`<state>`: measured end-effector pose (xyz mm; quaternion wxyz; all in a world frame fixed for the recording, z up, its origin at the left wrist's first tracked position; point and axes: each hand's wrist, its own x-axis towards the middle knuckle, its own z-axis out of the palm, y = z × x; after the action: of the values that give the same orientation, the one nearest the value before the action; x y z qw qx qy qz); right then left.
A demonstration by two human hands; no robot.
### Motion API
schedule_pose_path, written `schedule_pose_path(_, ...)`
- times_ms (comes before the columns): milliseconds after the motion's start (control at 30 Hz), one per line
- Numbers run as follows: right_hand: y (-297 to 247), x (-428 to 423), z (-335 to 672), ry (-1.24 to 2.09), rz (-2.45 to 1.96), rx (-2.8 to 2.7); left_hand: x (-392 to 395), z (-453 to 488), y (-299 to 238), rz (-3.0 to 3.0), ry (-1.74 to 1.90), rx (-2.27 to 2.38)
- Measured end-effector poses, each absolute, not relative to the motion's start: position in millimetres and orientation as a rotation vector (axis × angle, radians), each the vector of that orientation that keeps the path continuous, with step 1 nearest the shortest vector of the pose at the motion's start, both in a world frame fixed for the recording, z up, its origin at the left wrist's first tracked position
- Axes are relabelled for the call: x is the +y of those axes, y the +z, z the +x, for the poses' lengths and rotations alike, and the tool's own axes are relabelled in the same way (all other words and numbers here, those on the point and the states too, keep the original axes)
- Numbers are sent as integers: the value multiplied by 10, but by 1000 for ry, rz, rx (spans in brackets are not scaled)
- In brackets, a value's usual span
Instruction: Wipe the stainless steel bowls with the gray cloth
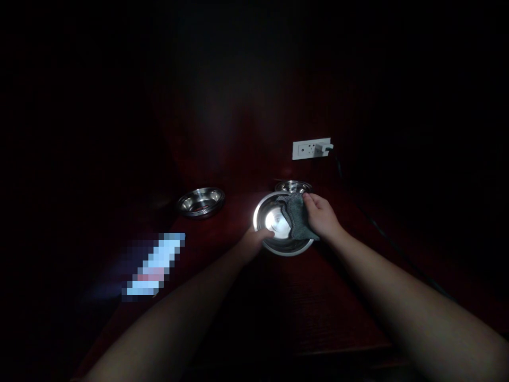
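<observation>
A shiny steel bowl (pixel 277 222) is held up in front of me, its inside tilted toward me. My left hand (pixel 256 241) grips its left lower rim, thumb inside and the other fingers hidden behind. Over the bowl's right side lies a dark grey-green cloth (pixel 301 217). My right hand (pixel 321 215) is closed on that cloth at the right rim, thumb on top; the fingers underneath are out of sight. Just behind the held bowl, another steel bowl (pixel 293 186) stands on the dark red table (pixel 234 212).
Stacked steel bowls (pixel 201 202) stand at the left back. A lit, pixelated screen (pixel 157 268) lies at the left. On the back wall is a white socket panel (pixel 303 150) with a plug, whose dark cable (pixel 376 225) runs down the right side. The surroundings are very dark.
</observation>
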<state>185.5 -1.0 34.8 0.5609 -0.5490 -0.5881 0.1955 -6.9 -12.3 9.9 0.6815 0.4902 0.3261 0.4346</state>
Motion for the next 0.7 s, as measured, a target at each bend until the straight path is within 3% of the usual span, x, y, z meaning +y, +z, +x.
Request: schedule_pose_path(700,408,-60,1833,404,-1275,-1423,-136,-41,121,1111,1024,868)
